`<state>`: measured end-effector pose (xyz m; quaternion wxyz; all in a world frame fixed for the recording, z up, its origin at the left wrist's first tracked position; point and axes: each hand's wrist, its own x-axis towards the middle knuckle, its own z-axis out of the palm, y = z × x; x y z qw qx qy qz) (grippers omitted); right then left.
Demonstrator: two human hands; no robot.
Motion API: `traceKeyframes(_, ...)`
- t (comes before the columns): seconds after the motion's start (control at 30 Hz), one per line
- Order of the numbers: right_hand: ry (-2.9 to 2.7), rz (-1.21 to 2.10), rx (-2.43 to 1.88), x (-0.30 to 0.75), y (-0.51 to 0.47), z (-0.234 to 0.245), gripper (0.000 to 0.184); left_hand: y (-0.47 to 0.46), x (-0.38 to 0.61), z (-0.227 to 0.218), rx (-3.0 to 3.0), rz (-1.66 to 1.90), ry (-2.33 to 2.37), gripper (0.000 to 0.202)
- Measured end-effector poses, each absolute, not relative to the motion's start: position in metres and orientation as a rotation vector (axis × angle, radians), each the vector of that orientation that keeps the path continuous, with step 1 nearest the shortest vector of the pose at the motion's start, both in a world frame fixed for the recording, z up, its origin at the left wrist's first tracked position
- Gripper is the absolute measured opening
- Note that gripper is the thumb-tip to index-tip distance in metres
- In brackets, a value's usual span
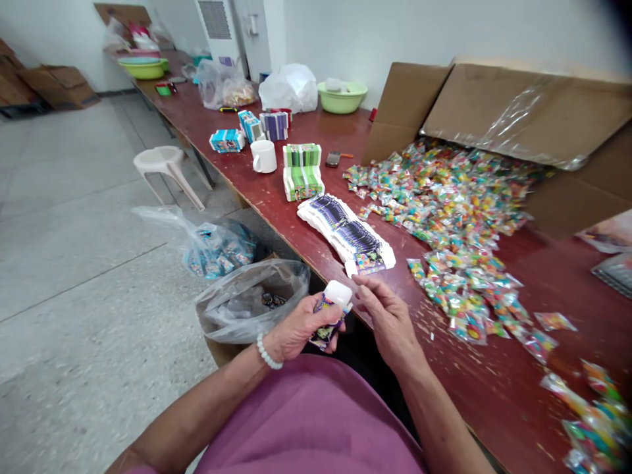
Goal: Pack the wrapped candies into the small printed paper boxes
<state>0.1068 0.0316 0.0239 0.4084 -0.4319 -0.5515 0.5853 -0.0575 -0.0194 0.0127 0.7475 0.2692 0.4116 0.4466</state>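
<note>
Plain workroom, grey floor (74,230), long red table (474,395). Left: clear bag (222,316), mouth gaping. Left hand (296,329) grasps a small printed box (322,334) between thumb and fingers, white end jutting above the thumb. Step in hand, I judge: working that end; next move calls for a steady left hold. Right hand (388,316) just beside it; can't tell if pinching anything. Wrapped sweets (444,197) heaped rightward.

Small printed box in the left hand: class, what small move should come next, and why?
Probably the right hand should take hold of the white flap with thumb and forefinger. The left hand already grips the printed box, the flap stands up at its top, and the right hand, seemingly empty, is close beside it. Whether anything is inside cannot be seen.
</note>
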Motion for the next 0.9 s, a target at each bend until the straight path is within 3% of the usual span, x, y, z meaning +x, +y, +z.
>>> traceKeyframes(0.1,-1.249,1.797,-1.037,0.105,0.028,0.019,0.039,-0.018,-0.058,0.011,0.461,0.958,0.839,0.06)
traceKeyframes(0.2,-1.284,1.875,-0.962,0.099,0.023,0.017,0.035,-0.018,-0.056,0.01,0.445,0.964,0.837,0.056)
traceKeyframes(0.3,-1.409,1.686,-0.959,0.095,0.021,0.019,0.026,-0.019,-0.052,0.01,0.496,1.031,0.876,0.051)
traceKeyframes(0.43,-1.71,1.177,-0.922,0.097,0.024,0.022,0.014,-0.019,-0.05,0.009,0.409,1.046,0.841,0.045)
traceKeyframes(0.57,-1.925,0.932,-0.835,0.104,0.03,0.025,0.015,-0.017,-0.054,0.007,0.226,0.904,0.618,0.052)
traceKeyframes(0.73,-1.953,1.154,-0.861,0.107,0.032,0.027,0.02,-0.013,-0.057,0.008,0.16,0.862,0.583,0.052)
traceKeyframes(0.9,-1.64,1.548,-1.071,0.099,0.033,0.023,0.024,-0.011,-0.051,0.012,0.236,0.961,0.832,0.044)
